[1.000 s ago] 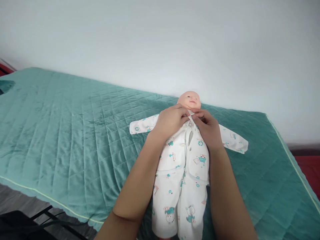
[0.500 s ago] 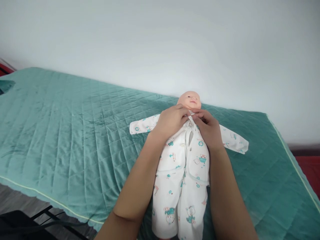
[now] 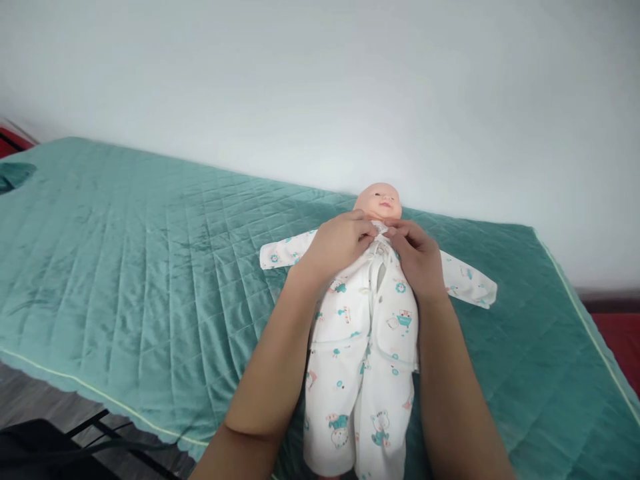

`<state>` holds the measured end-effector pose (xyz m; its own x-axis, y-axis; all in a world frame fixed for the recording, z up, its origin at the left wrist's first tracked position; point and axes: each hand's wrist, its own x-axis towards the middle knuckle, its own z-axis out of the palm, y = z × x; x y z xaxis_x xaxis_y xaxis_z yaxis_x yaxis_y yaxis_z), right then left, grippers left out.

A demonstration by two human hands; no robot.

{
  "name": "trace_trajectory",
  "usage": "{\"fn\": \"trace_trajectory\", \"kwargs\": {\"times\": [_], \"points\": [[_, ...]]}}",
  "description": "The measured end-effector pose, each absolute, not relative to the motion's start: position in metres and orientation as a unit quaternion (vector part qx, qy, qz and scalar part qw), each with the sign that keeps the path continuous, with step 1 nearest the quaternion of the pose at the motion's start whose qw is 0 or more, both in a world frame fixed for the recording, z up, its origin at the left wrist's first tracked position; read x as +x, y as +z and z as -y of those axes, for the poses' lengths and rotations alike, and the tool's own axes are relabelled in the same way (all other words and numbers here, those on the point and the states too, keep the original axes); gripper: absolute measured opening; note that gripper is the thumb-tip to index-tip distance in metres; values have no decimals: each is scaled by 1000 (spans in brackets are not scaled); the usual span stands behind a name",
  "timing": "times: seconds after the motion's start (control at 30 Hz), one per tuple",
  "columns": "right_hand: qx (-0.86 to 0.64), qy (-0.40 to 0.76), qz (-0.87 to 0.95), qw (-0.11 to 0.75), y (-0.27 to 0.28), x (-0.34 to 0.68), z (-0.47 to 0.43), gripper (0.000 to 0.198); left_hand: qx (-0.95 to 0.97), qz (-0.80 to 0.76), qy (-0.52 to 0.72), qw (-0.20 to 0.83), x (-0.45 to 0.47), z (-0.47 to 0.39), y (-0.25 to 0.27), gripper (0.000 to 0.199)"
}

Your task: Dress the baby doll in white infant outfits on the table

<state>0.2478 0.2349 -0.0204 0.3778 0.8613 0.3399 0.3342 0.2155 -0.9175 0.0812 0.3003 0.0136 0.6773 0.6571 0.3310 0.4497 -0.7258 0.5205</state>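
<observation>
A baby doll [image 3: 379, 200] lies on its back, dressed in a white printed jacket [image 3: 345, 310] and matching trousers [image 3: 333, 400]. My left hand [image 3: 343, 240] is closed on the jacket's neck edge, just under the doll's chin. Opposite it, my right hand [image 3: 416, 253] pinches the other side of the same collar, its fingertips close to the left ones. Below the hands the jacket front parts in a narrow gap, with small snap fasteners along the edges. Both sleeves stretch outward, and the fingers hide most of the collar.
A green quilted cover [image 3: 150, 267] spreads under the doll, up to a pale wall [image 3: 320, 87] behind. Something red [image 3: 613, 340] shows beyond the right edge. A black object with a dark frame [image 3: 45, 450] stands at the lower left.
My left hand has shifted slightly left and down, so more of the white collar shows between the hands. My right hand has stayed nearly in place.
</observation>
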Motion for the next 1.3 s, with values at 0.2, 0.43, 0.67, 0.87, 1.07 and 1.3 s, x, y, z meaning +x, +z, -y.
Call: {"fn": "trace_trajectory", "kwargs": {"times": [0.2,0.43,0.67,0.87,1.07,1.3], "points": [[-591,200,503,598,-21,247,-235,21,894,-307,238,221,77,-301,13,30],[-598,202,495,597,-18,245,-235,22,882,-322,254,234,79,-300,14,26],[-596,203,499,596,-19,246,-236,25,873,-337,268,229,86,-298,12,33],[-593,208,502,595,-21,247,-237,23,858,-337,298,248,91,-300,10,21],[-596,237,515,569,-20,251,-236,10,837,-325,327,295,94,-304,7,16],[-610,251,517,545,-14,251,-233,13,801,-336,332,367,94,-304,7,17]]}}
